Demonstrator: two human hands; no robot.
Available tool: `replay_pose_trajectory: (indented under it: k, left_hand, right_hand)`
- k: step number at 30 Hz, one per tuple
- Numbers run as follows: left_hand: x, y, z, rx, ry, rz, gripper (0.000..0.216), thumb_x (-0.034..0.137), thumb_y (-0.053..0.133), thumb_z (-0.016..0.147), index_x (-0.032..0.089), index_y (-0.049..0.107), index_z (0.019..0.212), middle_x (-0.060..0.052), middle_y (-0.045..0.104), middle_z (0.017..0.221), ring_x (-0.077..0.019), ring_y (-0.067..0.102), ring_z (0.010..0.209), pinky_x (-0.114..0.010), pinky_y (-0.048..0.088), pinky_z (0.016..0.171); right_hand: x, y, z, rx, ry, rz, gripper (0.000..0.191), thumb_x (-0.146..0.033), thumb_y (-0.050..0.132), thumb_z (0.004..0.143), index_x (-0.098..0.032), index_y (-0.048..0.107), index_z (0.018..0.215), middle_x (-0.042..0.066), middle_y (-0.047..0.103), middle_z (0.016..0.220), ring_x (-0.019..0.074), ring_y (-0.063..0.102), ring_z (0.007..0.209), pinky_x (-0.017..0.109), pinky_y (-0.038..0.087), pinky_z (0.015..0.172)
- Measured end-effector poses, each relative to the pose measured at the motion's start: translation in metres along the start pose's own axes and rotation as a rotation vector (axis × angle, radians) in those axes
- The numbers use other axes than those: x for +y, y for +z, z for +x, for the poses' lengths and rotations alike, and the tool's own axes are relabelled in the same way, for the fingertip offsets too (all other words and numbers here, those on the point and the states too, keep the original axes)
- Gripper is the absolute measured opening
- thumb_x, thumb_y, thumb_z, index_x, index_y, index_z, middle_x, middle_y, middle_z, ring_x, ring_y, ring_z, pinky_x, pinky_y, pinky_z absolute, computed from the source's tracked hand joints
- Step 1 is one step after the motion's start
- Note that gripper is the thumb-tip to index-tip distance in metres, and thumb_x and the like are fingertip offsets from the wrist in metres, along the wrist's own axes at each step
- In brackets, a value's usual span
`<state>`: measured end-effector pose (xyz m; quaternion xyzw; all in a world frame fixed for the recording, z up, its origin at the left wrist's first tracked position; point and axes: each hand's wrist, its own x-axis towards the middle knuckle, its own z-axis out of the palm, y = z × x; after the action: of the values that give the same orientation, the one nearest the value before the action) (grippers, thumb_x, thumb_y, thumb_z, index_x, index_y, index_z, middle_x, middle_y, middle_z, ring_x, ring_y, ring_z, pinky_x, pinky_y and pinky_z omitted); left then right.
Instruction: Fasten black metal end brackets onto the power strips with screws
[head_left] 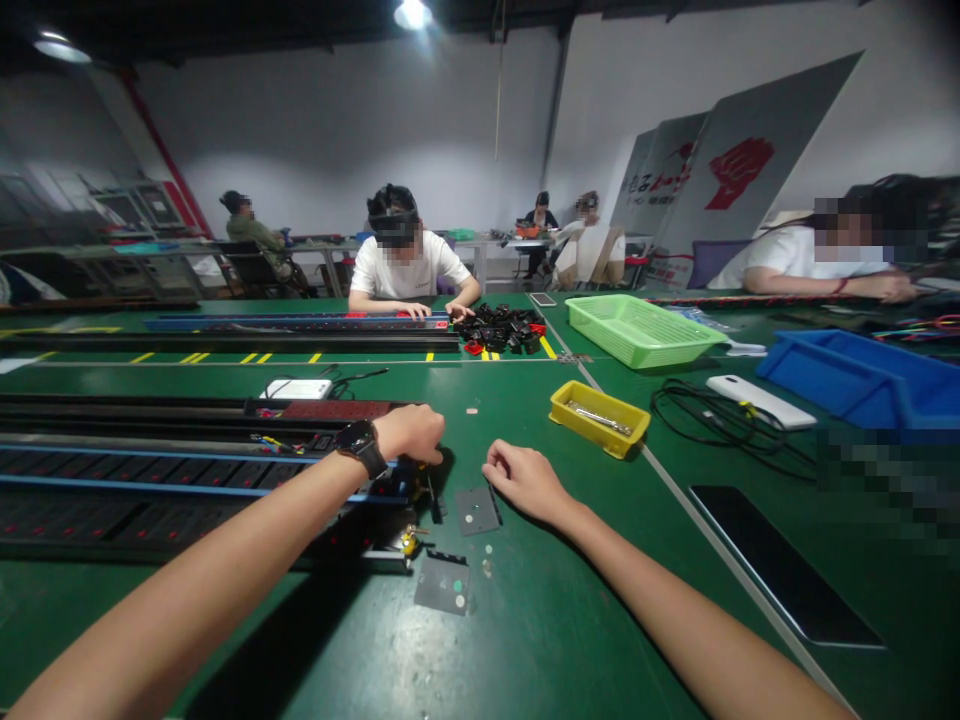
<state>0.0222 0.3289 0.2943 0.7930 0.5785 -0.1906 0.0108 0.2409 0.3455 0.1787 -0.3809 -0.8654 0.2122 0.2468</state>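
My left hand (414, 434), a black watch (361, 447) on its wrist, is curled over the right end of a long black and blue socket strip (225, 472). Its fingertips are turned down, so what they grip is hidden. Bent inward just above the table is my right hand (526, 482), fingers closed; whether anything small is in them I cannot make out. Beside it lies a flat grey plate (478, 512) with a pale round spot. A second grey plate (442, 585) rests nearer me, by the strip's end, where a yellow-and-metal part (409, 541) shows.
A yellow tray (637, 432) with metal pieces, a green basket (637, 345), a blue bin (832, 375), black cable (697, 430) and a dark flat panel (780, 570) lie to the right. Across the table, a co-worker (412, 265) handles parts beside a black-and-red pile (501, 328).
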Motion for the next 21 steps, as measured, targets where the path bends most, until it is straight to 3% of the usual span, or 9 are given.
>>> replay_pose_trajectory:
  k: [5,10,21]
  left_hand:
    - [-0.020,0.007,-0.001,-0.002,0.085,-0.120,0.024,0.040,0.067,0.088,0.019,0.079,0.084,-0.009,0.076,0.083,-0.0202,0.068,0.072,-0.026,0.045,0.064]
    - [-0.034,0.023,-0.008,0.107,0.222,-0.227,0.029,0.034,0.060,0.096,0.017,0.075,0.076,-0.005,0.071,0.074,-0.0144,0.060,0.062,-0.024,0.036,0.059]
    - [-0.037,0.056,-0.016,0.298,0.162,-0.406,0.033,0.043,0.055,0.100,0.020,0.076,0.090,-0.003,0.074,0.088,-0.0158,0.065,0.076,-0.024,0.035,0.064]
  right_hand:
    - [0.000,0.000,0.000,-0.005,0.005,0.004,0.011,-0.027,0.056,0.093,-0.022,0.059,0.084,-0.004,0.064,0.069,0.0139,0.060,0.066,0.025,0.029,0.061]
    - [-0.001,-0.001,-0.001,-0.006,0.002,0.012,0.010,-0.026,0.056,0.092,-0.022,0.059,0.084,-0.004,0.063,0.069,0.0137,0.059,0.064,0.025,0.028,0.061]
    - [0.000,-0.001,0.000,-0.010,0.008,0.024,0.010,-0.026,0.057,0.092,-0.022,0.059,0.083,-0.004,0.063,0.068,0.0134,0.058,0.063,0.024,0.029,0.061]
